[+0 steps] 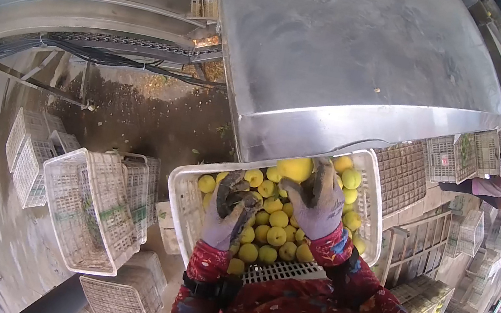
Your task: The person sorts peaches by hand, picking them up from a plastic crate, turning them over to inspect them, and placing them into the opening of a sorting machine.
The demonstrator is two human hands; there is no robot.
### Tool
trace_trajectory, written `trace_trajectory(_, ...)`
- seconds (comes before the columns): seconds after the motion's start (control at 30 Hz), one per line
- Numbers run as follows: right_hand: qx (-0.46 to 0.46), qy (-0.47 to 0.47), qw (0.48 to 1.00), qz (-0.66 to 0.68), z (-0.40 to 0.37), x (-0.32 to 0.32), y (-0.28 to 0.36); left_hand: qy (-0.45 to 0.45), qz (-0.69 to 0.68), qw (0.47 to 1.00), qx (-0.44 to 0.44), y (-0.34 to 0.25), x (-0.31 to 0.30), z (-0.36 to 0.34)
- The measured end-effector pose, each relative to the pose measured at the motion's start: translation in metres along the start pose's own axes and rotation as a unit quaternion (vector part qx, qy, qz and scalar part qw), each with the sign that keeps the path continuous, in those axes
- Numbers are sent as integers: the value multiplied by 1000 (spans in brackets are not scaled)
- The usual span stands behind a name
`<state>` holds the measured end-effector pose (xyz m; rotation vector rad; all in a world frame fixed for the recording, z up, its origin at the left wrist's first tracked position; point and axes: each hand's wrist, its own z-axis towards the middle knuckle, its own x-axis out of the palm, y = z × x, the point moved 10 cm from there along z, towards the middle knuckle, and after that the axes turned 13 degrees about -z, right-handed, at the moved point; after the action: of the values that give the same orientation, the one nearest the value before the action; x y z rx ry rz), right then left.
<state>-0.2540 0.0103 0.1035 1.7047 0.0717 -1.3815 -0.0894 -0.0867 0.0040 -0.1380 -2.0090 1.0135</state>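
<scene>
Soft, diffuse light leaves pale glare along the front edge of the metal cover at upper centre, while fisheye distortion curves the frame's black-cornered margins.

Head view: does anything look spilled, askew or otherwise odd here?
Yes: small orange and pale scraps are scattered over the dark, wet-looking floor left of the metal machine. It looks like spilled debris, too small to identify. No yellow fruit appears spilled beside its white crate.

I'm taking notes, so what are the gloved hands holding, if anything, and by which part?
The right hand appears to hold a yellow fruit by its lower and right sides as pictured; whether the left hand holds anything cannot be told.
</scene>
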Motion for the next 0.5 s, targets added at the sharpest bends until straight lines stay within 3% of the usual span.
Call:
trace_trajectory(0.03, 95, 39, 994, 26, 10, 12, -21, -43, 6, 999, -21, 4, -35, 3)
trace_trajectory(0.07, -10, -39, 997, -61, 24, 5, -8, -91, 148, 984, -24, 27, -97, 11)
trace_trajectory(0.1, -115, -116, 975, -148, 31, 7, 1, -120, 302, 944, -50, 38, -121, 14)
trace_trajectory(0.13, -221, -191, 928, -233, 27, 6, 21, -143, 445, 880, -84, 41, -134, 18)
trace_trajectory(0.17, -205, -171, 946, -184, 28, 1, 11, -146, 585, 785, -139, 53, -143, 23)
trace_trajectory(0.2, -187, -148, 962, -136, 28, -13, 10, -129, 592, 761, -231, 87, -161, 28)
trace_trajectory(0.23, -170, -127, 973, -89, 29, -20, 10, -121, 644, 715, -244, 108, -170, 33)
trace_trajectory(0.27, -134, -231, 959, -92, 16, -40, 10, -112, 694, 664, -255, 128, -175, 39)
trace_trajectory(0.3, -152, -167, 969, -96, 9, -26, 11, -102, 740, 611, -263, 140, -180, 44)
trace_trajectory(0.33, -169, -100, 976, -98, -2, -12, 8, -104, 699, 650, -280, 150, -187, 44)
trace_trajectory(0.37, -183, -31, 978, -101, -13, 3, 3, -74, 733, 630, -245, 161, -192, 49)
trace_trajectory(0.43, -102, 119, 972, -177, -38, 82, -70, -20, 790, 587, -173, 215, -231, 56)
trace_trajectory(0.5, -39, 248, 939, -236, -63, 159, -137, -23, 750, 633, -192, 206, -220, 57)
